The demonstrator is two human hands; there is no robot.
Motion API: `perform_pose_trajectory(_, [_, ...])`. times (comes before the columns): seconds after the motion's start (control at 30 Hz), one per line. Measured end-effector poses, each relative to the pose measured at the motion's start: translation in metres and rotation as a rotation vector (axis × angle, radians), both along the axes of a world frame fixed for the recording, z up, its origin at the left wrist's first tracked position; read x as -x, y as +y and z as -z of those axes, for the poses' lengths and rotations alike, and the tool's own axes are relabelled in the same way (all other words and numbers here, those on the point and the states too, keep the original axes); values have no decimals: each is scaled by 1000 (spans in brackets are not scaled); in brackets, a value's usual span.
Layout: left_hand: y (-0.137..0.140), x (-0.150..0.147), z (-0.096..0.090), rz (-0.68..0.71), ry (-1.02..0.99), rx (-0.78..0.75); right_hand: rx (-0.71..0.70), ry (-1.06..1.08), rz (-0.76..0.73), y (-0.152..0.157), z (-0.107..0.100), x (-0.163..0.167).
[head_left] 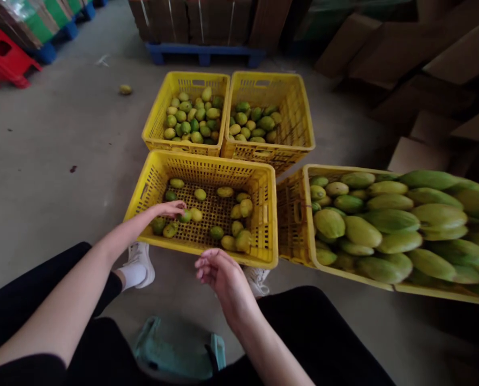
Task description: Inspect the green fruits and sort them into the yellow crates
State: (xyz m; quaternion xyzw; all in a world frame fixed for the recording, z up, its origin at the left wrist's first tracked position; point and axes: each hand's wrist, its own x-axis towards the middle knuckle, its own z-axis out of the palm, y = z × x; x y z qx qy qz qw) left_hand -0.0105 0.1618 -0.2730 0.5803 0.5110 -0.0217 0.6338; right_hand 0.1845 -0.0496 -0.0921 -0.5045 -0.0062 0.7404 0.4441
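Observation:
My left hand [170, 208] reaches over the near yellow crate [207, 253], palm down and fingers stretched out. Right at its fingertips is a small green papaya-like fruit [185, 216]; a yellower fruit [196, 215] lies beside it. Whether the fingertips touch the green one I cannot tell. Several more small oval fruits lie scattered on the crate's perforated floor, with a cluster [243, 240] in its right front corner. Just outside the crate's front rim hangs my right hand [220, 272], fingers loosely bent and apart, holding nothing visible.
Two yellow crates [185, 146] [270, 146] behind hold small fruits. To the right, another crate [309, 230] is heaped with large papayas [392, 220]. One fruit [125, 89] lies on the floor. A teal stool [171, 348], red stool [10, 53], cardboard [396, 51] and blue pallet [205, 53] surround me.

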Motion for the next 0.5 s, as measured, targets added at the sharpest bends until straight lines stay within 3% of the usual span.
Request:
perform_pose_trajectory(0.07, [3,-7,-48,26,-122,18,57,-24,121,4,1,2])
perform_pose_trajectory(0.17, [3,-22,-140,153,-378,-51,117,5,329,12,-7,5])
perform_pose_trajectory(0.23, [-1,-29,-199,282,-475,-25,43,102,381,18,-15,6])
perform_pose_trajectory(0.3, [-5,-30,-238,372,-440,51,-70,207,398,23,-24,6])
perform_pose_trajectory(0.33, [-4,-27,-246,366,-406,41,-107,240,413,25,-29,5])
perform_pose_trajectory(0.4, [5,-19,-238,283,-318,-46,-99,266,452,29,-37,0])
perform_pose_trajectory(0.5, [23,-2,-178,183,-42,-221,-29,279,506,32,-51,-13])
